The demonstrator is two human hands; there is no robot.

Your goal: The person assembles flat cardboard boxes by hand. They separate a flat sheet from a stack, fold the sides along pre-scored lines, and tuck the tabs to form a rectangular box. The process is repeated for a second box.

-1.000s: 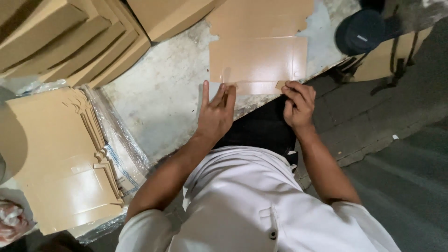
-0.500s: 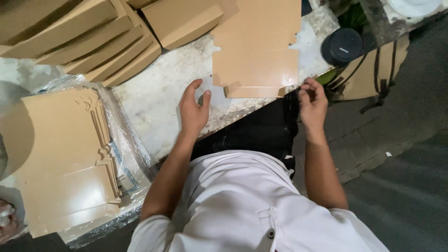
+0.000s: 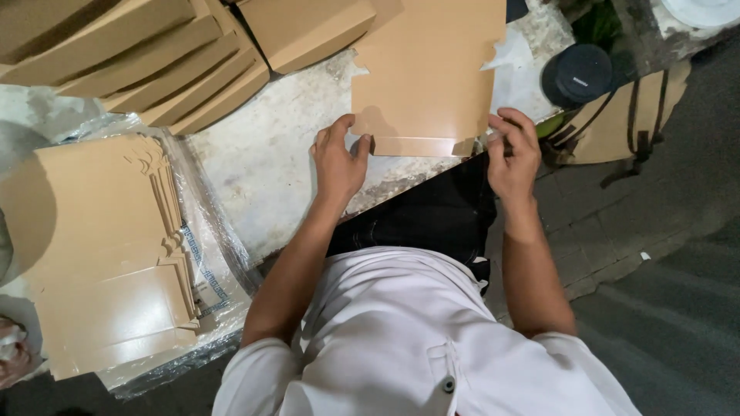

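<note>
Head view — both hands (image 3: 339, 158) (image 3: 512, 150) grip flat cardboard blank's (image 3: 424, 69) near edge.

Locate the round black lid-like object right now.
Head view, upper right: the round black lid-like object sits at the pale worktop's corner, beyond the right hand, beside the flat tan cardboard sheet.

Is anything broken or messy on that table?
Yes. The table top looks chipped and worn along its near edge, with torn white scraps beside the flat cardboard sheet both hands hold. The plastic wrap around the flat stack is ripped open.
</note>
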